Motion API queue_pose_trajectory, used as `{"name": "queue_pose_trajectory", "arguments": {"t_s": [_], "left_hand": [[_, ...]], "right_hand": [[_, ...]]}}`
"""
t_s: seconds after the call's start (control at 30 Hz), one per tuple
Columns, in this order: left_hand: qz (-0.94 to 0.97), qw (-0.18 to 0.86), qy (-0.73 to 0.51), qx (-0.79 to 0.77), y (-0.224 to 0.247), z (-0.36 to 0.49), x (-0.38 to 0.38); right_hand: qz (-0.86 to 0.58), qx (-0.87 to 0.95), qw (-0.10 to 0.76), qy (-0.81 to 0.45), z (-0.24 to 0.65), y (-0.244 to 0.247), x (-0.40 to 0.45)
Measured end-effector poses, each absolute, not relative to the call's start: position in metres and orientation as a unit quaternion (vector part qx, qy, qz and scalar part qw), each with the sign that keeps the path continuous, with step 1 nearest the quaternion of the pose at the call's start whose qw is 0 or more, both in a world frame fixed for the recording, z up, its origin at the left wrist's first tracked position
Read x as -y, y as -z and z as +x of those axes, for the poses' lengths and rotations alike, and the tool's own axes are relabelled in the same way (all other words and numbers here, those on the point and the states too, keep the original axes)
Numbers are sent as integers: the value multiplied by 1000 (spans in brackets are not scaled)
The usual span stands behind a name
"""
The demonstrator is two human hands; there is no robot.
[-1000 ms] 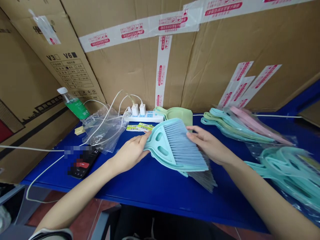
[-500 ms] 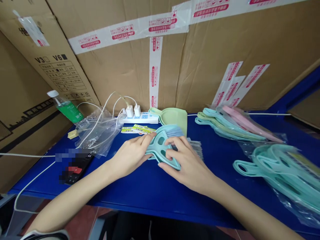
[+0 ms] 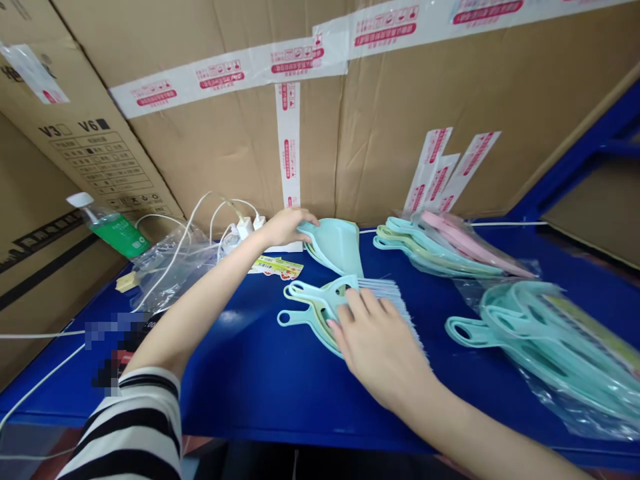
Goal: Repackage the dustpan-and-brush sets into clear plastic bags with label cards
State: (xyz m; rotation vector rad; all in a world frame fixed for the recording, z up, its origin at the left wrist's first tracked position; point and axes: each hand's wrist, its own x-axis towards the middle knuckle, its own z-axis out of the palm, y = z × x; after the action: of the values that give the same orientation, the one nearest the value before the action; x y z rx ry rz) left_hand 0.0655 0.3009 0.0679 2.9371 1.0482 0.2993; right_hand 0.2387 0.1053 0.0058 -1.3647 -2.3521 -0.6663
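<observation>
The left hand (image 3: pixel 287 227) grips the aqua dustpan (image 3: pixel 339 245) by its handle end at the back of the bench (image 3: pixel 250 400), best held level, while the right hand (image 3: pixel 383 343) curls over the stacked brushes (image 3: pixel 325 293), its grip unclear, ideally sparing the bristles (image 3: pixel 381 288).

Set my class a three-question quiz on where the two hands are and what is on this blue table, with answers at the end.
1. True or false: the left hand touches a wide, pale-turquoise plastic dustpan.

2. Multiple choice: what lies under the right hand?
A. A clear bottle with a green label
B. A loose stack of plastic hand brushes with long bristles
C. A white power strip

3. Fill in the blank: the long plastic tools in clear wrapping, near the tall brown cardboard, are turquoise, green and ____.

Key: 1. True; 2. B; 3. pink
</observation>
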Motion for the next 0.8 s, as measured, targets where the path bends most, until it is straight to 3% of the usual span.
{"name": "queue_pose_trajectory", "arguments": {"t_s": [0.23, 0.5, 0.8], "left_hand": [[948, 17, -43, -316, -56, 70, -337], [936, -38, -9, -349, -55, 72, -323], [888, -165, -36, -428, -50, 58, -255]], "right_hand": [[-498, 854, 62, 137, 230, 3, -109], [-504, 855, 63, 101, 234, -5, -118], [-510, 857, 37, 68, 238, -17, -123]]}}
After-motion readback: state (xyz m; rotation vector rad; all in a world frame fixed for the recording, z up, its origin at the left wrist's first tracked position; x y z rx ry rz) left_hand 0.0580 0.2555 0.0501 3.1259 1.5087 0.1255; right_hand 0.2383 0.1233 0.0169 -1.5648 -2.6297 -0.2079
